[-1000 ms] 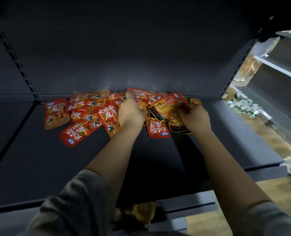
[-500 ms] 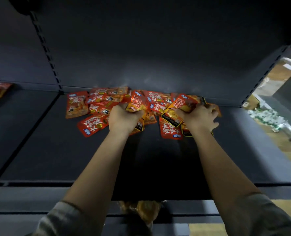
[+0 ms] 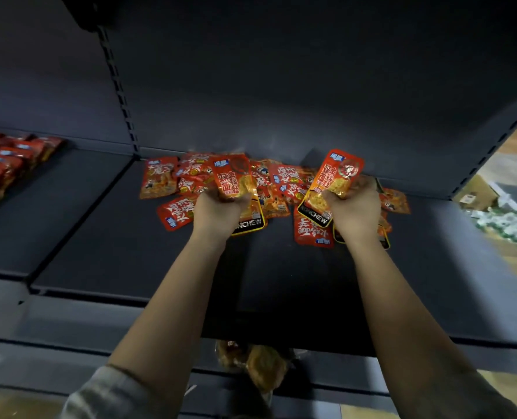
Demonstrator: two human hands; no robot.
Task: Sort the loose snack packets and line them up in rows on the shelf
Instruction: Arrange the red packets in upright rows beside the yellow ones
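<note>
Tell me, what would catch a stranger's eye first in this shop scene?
Two bare hands reaching over a dark shelf, each holding up an orange-red snack packet: the left hand grips one packet, the right hand another. Behind them a loose heap of red packets sprawls against the back panel, while neat rows of red packets fill the neighbouring shelf at far left.

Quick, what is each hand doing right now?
Left hand: grips an orange-red foil snack packet.
Right hand: grips another orange-red foil packet, tilted.
</note>
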